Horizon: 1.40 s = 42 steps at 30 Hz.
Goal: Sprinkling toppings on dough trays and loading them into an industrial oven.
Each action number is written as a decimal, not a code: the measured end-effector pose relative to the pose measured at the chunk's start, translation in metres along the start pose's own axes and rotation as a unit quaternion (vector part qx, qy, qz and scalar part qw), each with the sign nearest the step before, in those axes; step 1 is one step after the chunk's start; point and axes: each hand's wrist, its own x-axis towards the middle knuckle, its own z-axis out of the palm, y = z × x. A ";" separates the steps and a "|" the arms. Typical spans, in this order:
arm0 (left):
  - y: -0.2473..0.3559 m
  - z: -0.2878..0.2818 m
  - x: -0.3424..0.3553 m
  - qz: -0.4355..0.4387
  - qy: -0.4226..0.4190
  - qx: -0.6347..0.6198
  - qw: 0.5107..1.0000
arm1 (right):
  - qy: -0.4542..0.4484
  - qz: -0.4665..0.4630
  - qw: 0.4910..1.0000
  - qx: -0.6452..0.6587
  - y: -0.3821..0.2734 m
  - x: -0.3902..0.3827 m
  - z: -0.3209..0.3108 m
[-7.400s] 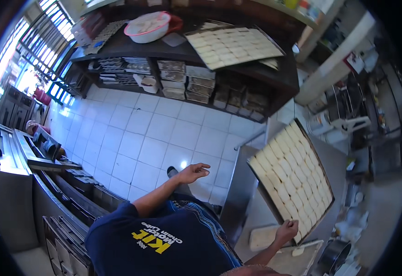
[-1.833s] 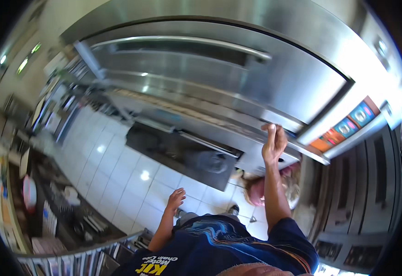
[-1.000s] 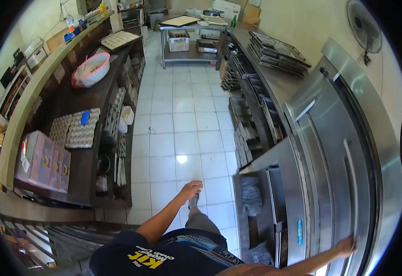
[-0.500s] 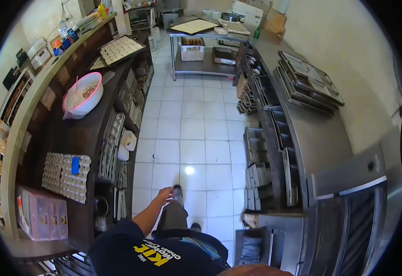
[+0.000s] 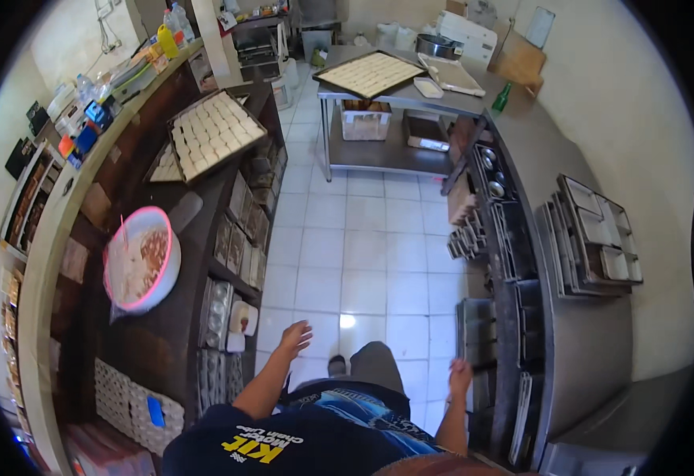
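My left hand (image 5: 296, 338) hangs over the tiled floor in front of me, fingers apart and holding nothing. The shelf fronts under the left counter are nearest to it. On the other side my right hand (image 5: 459, 378) swings low beside the right-hand shelves, its fingers loosely curled with nothing seen in them. A white bowl with a pink rim (image 5: 174, 266) stands on the left counter, holding a pale and brown mixture. Beyond it a dark tray (image 5: 218, 136) carries rows of pale dough pieces. A similar tray (image 5: 372, 74) lies on the steel table ahead.
An egg carton (image 5: 136, 406) with a blue piece on it lies on the near left counter. Stacked baking pans (image 5: 593, 238) rest on the right counter, near a green bottle (image 5: 502, 97). Metal tins fill the shelves both sides. The tiled aisle (image 5: 365, 213) runs to the steel table.
I have moved forward along the aisle, so the bowl, trays and table appear nearer. My right hand has come into view; my left hand stays empty.
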 end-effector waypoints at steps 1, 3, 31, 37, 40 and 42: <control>0.025 0.016 0.013 0.011 -0.024 -0.009 1.000 | 0.010 0.080 0.995 0.059 -0.030 0.034 0.011; 0.052 0.031 0.026 0.015 -0.029 -0.031 0.999 | -0.008 0.162 0.971 0.176 -0.089 0.083 0.036; 0.844 0.198 0.696 0.216 0.138 0.073 0.964 | -0.079 0.313 0.864 0.386 -0.451 0.766 0.636; 0.873 0.213 0.717 0.184 -0.006 -0.043 0.982 | 0.078 0.298 0.928 0.210 -0.464 0.770 0.663; 0.872 0.190 0.718 0.145 -0.190 -0.156 0.958 | 0.092 0.229 0.961 0.127 -0.495 0.756 0.640; 0.883 0.220 0.660 0.124 -0.285 -0.155 0.938 | 0.091 0.247 0.956 0.131 -0.491 0.748 0.613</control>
